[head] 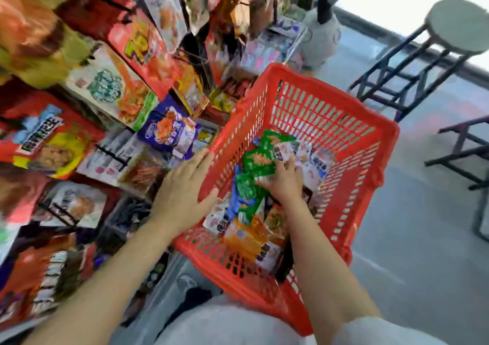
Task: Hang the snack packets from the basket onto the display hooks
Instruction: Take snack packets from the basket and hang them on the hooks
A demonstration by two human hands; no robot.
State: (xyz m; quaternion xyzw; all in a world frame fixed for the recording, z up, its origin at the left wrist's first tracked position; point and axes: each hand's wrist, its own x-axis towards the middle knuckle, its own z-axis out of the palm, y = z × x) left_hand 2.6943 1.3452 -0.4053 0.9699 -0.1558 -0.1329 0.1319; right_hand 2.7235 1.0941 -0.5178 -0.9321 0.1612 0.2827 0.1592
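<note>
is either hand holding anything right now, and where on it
The right hand grips green snack packets by their lower edges inside the basket. The left hand rests open on its rim.

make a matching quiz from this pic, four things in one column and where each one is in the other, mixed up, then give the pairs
Things:
1. left hand
2. right hand
3. stool
4. purple packet

Places:
A. on the floor beyond the basket, upper right
B. on the display, just left of the basket
C. on the basket's left rim
D. inside the basket, on the green packets

Pairs: 1-C, 2-D, 3-A, 4-B
</note>
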